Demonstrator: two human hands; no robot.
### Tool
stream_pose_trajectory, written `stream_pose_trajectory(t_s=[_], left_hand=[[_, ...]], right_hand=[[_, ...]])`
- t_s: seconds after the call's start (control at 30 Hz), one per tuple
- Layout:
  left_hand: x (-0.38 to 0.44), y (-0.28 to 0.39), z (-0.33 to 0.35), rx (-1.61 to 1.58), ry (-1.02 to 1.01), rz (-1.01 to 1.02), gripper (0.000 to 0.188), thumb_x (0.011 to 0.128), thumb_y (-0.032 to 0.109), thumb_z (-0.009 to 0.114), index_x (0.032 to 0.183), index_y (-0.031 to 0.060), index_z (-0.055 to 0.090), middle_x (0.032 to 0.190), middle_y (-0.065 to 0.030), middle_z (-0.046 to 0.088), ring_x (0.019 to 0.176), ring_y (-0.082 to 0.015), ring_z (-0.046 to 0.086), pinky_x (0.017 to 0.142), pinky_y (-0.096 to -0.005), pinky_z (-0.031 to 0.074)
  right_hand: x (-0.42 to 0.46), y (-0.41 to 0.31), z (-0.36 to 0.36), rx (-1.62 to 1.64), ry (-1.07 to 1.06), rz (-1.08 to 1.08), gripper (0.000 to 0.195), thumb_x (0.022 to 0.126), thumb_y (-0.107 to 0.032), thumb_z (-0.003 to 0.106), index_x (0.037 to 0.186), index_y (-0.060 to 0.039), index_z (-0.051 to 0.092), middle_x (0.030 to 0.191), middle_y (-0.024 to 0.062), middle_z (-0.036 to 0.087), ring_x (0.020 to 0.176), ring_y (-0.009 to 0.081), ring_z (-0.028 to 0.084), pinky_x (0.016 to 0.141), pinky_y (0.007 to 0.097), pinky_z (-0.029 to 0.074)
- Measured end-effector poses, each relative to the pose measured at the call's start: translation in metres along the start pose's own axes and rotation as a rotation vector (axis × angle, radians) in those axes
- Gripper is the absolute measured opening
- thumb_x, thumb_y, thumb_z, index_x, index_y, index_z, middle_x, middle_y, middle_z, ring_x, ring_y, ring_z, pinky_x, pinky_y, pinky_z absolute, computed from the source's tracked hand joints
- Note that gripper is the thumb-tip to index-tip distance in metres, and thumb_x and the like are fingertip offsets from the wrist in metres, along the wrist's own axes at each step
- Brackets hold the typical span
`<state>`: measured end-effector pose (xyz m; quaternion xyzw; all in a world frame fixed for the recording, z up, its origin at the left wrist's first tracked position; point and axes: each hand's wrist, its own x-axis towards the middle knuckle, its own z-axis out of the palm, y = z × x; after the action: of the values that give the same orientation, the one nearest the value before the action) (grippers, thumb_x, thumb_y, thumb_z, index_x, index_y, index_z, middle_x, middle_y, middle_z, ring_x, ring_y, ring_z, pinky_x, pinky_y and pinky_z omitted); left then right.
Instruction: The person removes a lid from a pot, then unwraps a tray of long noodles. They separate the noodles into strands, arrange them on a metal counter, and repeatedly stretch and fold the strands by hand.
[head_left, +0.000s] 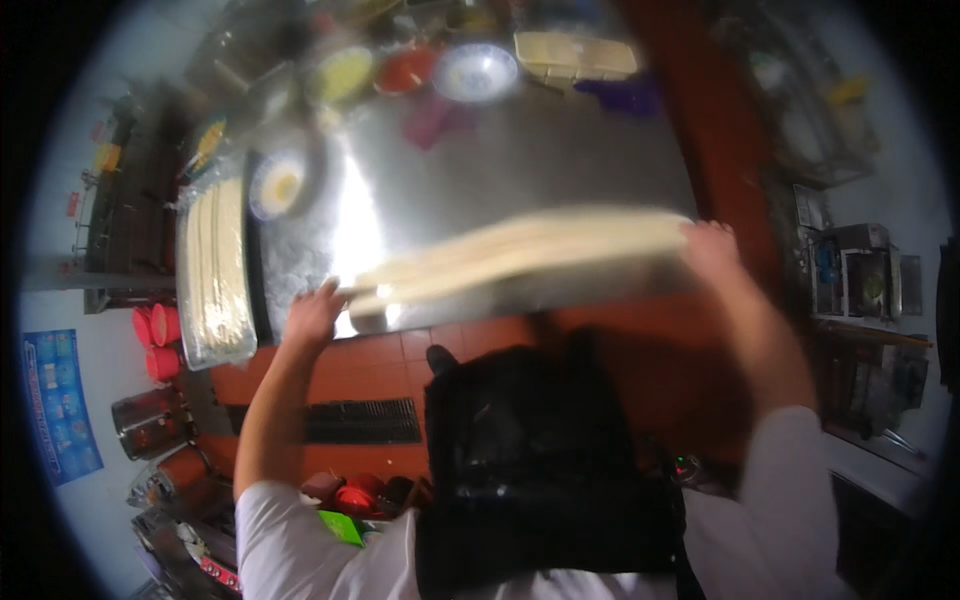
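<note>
Long pale dough strips (525, 247), blurred by motion, stretch between my two hands over the near part of a steel worktop (480, 165). Their left end is gripped in my left hand (313, 313), close to the worktop's front left corner. My right hand (709, 247) grips the other end by the right edge. How far the strips touch the steel cannot be told. At the left, a tray of similar dough strips (216, 262) lies under clear plastic film. Beside it stands a patterned bowl (277, 186) with something yellow inside.
Along the far side stand a bowl with yellow-green contents (343, 75), a red bowl (406, 70), a white-and-blue bowl (475, 72) and a pale tray (576, 56). A pink cloth-like item (433, 120) and a purple item (622, 96) lie nearer.
</note>
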<state>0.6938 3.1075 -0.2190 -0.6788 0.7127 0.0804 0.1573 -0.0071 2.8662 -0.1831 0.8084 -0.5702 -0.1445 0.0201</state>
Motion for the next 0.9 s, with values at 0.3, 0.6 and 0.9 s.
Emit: stream_pose_trajectory(t_s=[0.3, 0.6, 0.9], left_hand=[[0.141, 0.059, -0.354, -0.143, 0.293, 0.334, 0.032, 0.104, 0.021, 0.053, 0.121, 0.0067, 0.076, 0.119, -0.0172, 0.076, 0.115, -0.0356, 0.072, 0.107, -0.0477, 0.054], [-0.044, -0.109, 0.054, 0.078, -0.141, -0.107, 0.043, 0.11, 0.032, 0.046, 0.132, 0.008, 0.074, 0.131, -0.0154, 0.07, 0.127, -0.0344, 0.065, 0.119, -0.0502, 0.046], [-0.074, -0.029, 0.115, 0.093, -0.284, 0.04, 0.036, 0.1, 0.027, 0.064, 0.133, 0.0332, 0.077, 0.16, -0.0062, 0.055, 0.136, -0.031, 0.06, 0.123, -0.0556, 0.038]], right_hand=[[0.067, -0.108, -0.34, -0.021, -0.019, -0.72, 0.029, 0.086, -0.025, 0.076, 0.111, -0.0103, 0.078, 0.102, 0.0137, 0.078, 0.096, 0.0318, 0.076, 0.082, 0.0475, 0.06], [0.05, -0.001, -0.006, 0.103, -0.143, 0.0, 0.046, 0.106, -0.031, 0.055, 0.139, -0.002, 0.069, 0.14, 0.0197, 0.068, 0.131, 0.0351, 0.064, 0.117, 0.0516, 0.045], [-0.078, 0.002, 0.116, -0.158, -0.01, -0.085, 0.016, 0.091, -0.011, 0.071, 0.103, -0.0161, 0.079, 0.114, 0.0149, 0.071, 0.112, 0.0363, 0.067, 0.112, 0.0599, 0.046]])
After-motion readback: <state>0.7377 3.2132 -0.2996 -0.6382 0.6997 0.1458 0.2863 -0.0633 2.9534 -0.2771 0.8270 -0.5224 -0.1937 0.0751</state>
